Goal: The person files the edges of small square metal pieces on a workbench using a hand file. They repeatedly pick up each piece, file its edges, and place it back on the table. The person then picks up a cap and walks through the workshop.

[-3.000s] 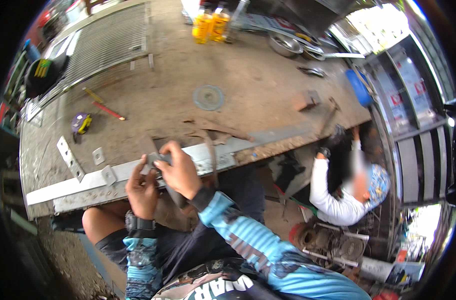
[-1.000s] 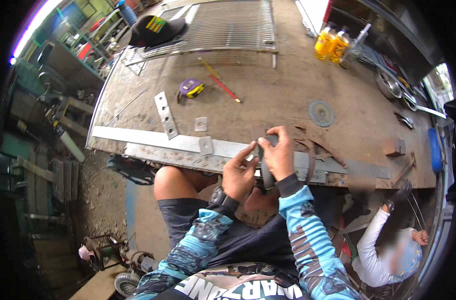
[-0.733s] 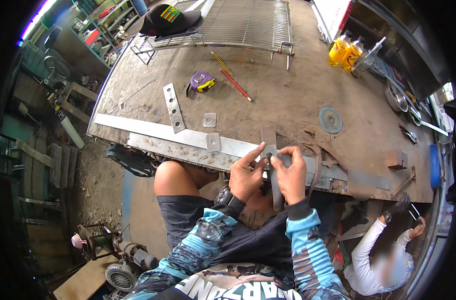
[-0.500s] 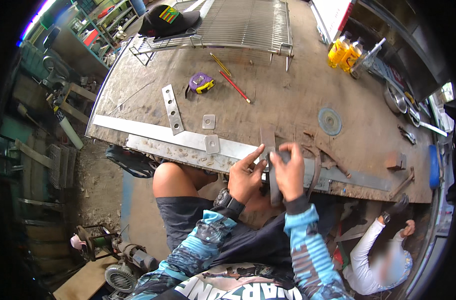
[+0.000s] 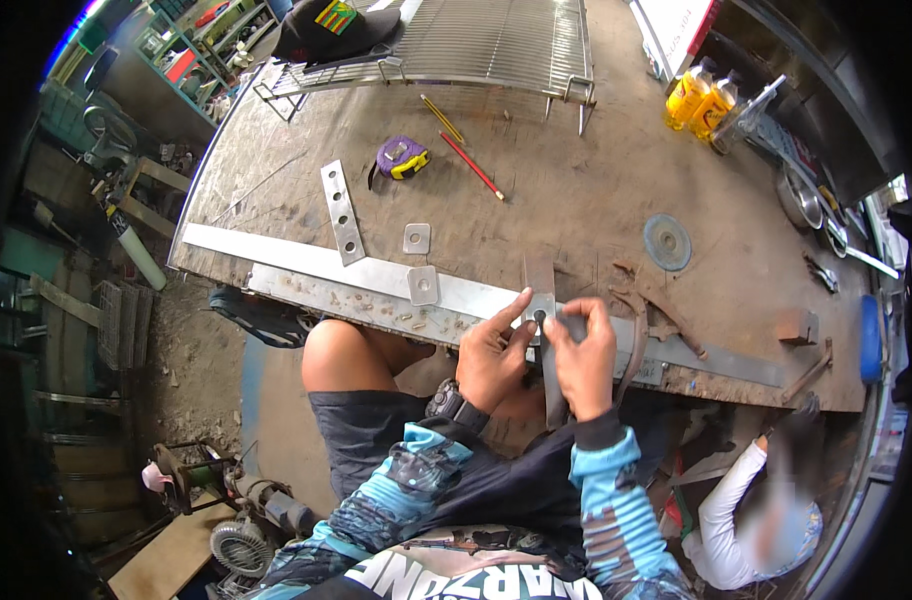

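A small square metal plate with a round hole (image 5: 543, 303) is between my hands at the near table edge. My left hand (image 5: 492, 358) pinches at its left side with thumb and fingers. On the other side, my right hand (image 5: 586, 358) has its thumb and bent forefinger at the plate. Beneath it a flat dark metal bar (image 5: 553, 385) runs across the edge, sticking out toward my lap. Two similar square plates, a nearer one (image 5: 423, 285) and a farther one (image 5: 417, 239), lie to the left. A long metal strip (image 5: 306, 258) stretches along the edge.
Farther left lie a flat bar with several holes (image 5: 342, 213) and a purple tape measure (image 5: 403, 158), near a red pencil (image 5: 472, 167). At right are rusty pliers-like tools (image 5: 636, 320), a grinding disc (image 5: 667, 242) and a small metal block (image 5: 798, 326). Another person (image 5: 746, 515) sits low at right.
The square plate has turned from a dark, tilted look to lying flatter, its hole now showing. My right hand has shifted slightly right and down. The other person's arm has moved.
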A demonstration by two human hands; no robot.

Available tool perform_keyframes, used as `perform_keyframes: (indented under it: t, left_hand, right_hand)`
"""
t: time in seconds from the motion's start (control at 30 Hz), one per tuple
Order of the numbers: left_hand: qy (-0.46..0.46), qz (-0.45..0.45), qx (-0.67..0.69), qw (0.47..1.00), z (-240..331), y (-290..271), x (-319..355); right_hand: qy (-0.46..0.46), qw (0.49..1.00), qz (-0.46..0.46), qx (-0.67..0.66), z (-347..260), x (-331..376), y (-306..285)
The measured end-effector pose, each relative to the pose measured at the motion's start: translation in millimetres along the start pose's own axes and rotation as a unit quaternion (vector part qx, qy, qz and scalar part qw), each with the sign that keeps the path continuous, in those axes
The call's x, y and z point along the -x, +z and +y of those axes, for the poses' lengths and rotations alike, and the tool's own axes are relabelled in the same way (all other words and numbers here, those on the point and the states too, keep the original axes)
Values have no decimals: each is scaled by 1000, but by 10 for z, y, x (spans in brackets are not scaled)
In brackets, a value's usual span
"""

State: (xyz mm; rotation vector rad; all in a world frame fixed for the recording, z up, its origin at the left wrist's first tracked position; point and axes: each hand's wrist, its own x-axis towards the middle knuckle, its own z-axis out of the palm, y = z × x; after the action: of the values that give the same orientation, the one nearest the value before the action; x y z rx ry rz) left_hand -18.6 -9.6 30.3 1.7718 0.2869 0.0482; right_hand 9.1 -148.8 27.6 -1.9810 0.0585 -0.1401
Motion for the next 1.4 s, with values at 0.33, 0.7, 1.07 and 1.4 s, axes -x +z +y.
perform_keyframes:
  t: [0.33,0.7,1.07,1.4]
  left_hand:
    - [-8,4,16,1000,-181,12,-12]
    - [4,-1,20,1000,-144,20,-43]
    - [-27,-13,60,998,-70,29,-15]
    - [-35,-8,58,998,-78,48,-32]
  right_hand:
    - [26,999,1,-38,35,77,28]
    - [19,999,8,-27,-59,65,0]
    - [38,996,5,-77,46,31,37]
    - [98,992,15,-77,-62,99,-18]
